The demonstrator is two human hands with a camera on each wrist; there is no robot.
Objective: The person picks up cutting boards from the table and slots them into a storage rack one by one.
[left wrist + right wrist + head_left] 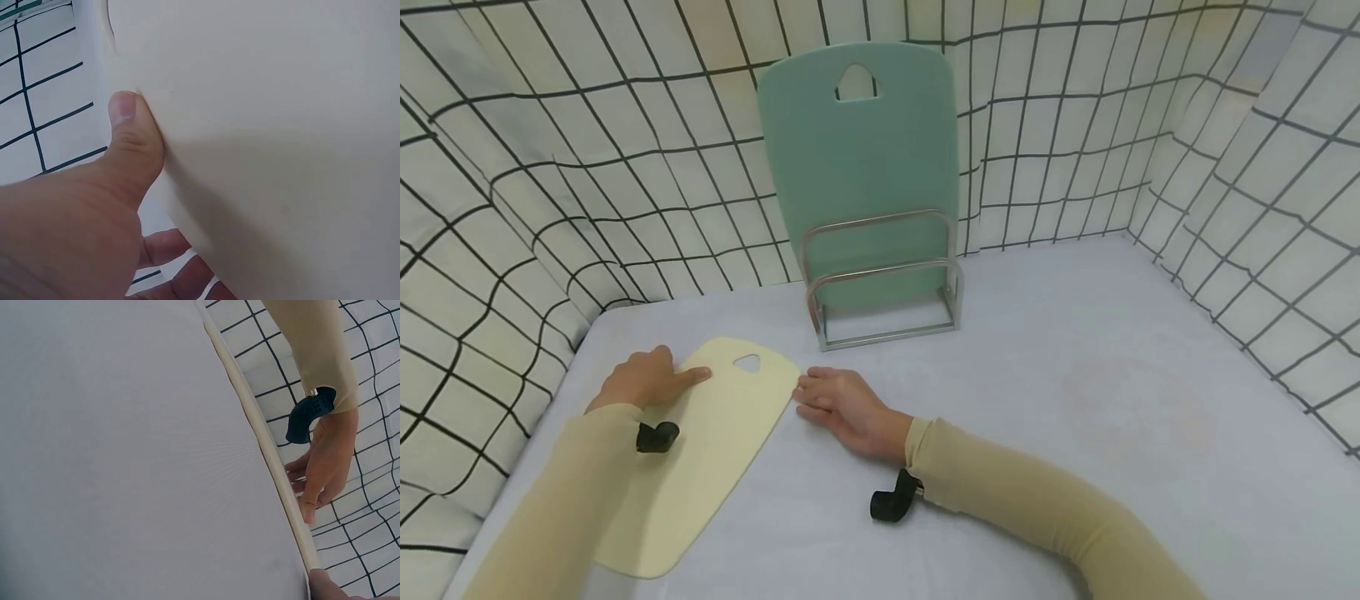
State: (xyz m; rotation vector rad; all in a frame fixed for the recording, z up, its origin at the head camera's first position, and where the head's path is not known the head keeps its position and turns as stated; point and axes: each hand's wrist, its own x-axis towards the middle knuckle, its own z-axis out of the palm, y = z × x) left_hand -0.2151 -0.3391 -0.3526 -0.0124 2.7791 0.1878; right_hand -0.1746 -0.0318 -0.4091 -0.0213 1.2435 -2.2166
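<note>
A cream cutting board (722, 433) with a small handle hole lies at the left of the white surface, its holed end pointing away. My left hand (643, 379) grips its left edge; in the left wrist view the thumb (137, 134) rests on the face and the other fingers are partly hidden beyond the edge. At the board's right edge, near the holed end, the fingertips of my right hand (850, 412) touch the rim. The right wrist view shows the board's edge (269, 447) nearly side-on, with a fingertip (325, 584) against it.
A green cutting board (865, 158) stands upright in a metal rack (880, 272) at the back middle. Grid-patterned white cloth (1060, 125) walls the back and both sides. Each sleeve carries a black wrist camera mount (891, 500).
</note>
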